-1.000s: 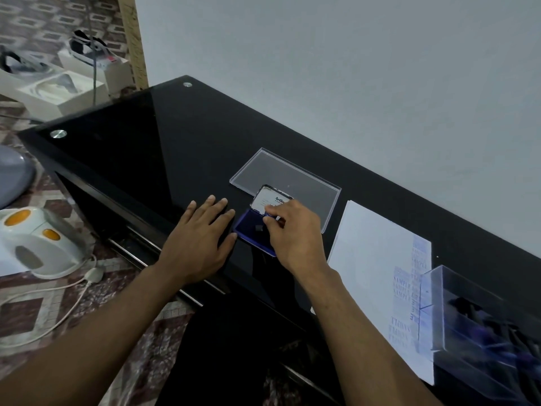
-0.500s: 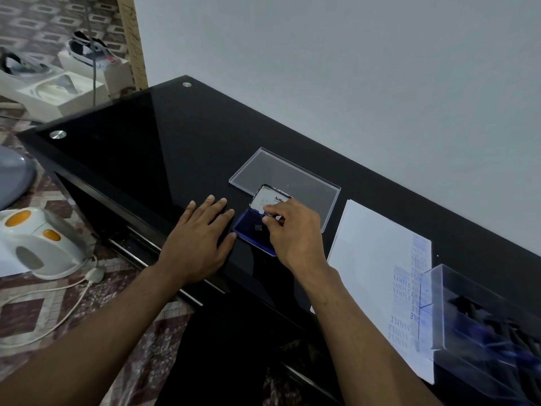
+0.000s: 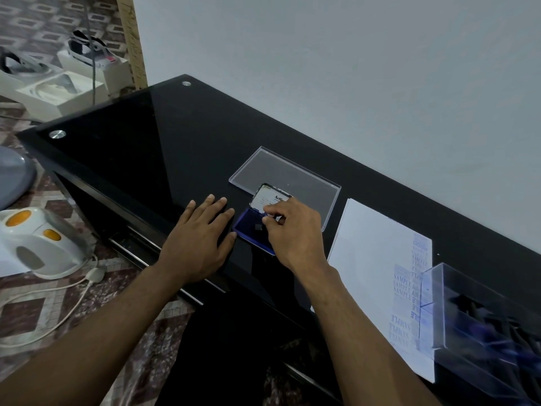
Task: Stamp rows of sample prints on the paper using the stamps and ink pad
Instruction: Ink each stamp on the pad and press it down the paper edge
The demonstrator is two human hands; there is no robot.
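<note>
Head | R fingers pinch stamp on ink pad | L hand flat beside

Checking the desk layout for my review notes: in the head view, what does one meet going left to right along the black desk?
Left hand flat on the desk → open ink pad → right hand with its fingertips at the pad → white paper with blue SAMPLE prints → clear plastic box at the far right.
</note>
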